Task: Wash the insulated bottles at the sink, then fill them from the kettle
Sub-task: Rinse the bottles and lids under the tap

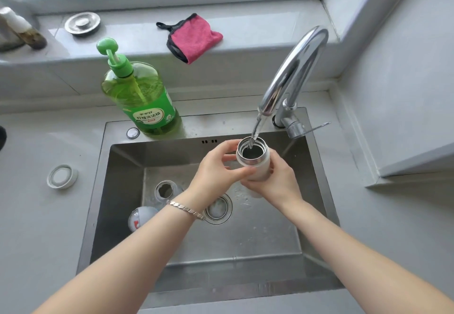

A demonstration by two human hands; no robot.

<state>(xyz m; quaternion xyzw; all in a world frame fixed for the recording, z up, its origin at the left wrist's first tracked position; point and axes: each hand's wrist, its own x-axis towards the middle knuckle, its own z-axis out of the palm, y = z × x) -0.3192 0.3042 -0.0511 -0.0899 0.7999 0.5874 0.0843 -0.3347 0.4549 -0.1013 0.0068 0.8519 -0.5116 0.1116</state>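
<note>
A white insulated bottle [254,160] with a steel rim is held upright over the steel sink [245,245], its open mouth under the curved chrome tap [292,73]. Water runs from the spout into it. My right hand [275,181] grips the bottle's body from the right and below. My left hand [218,166] holds it from the left, fingers curled near the neck. A second open bottle [167,189] stands in the sink at the left, partly hidden by my left forearm. A white rounded lid [141,218] lies beside it.
A green dish-soap pump bottle [141,97] stands on the sink's back ledge. A white ring-shaped cap [62,176] lies on the left counter. On the windowsill are a pink cloth [194,38], a metal sink strainer [82,23] and a small bottle [23,28]. The drain [218,209] is open.
</note>
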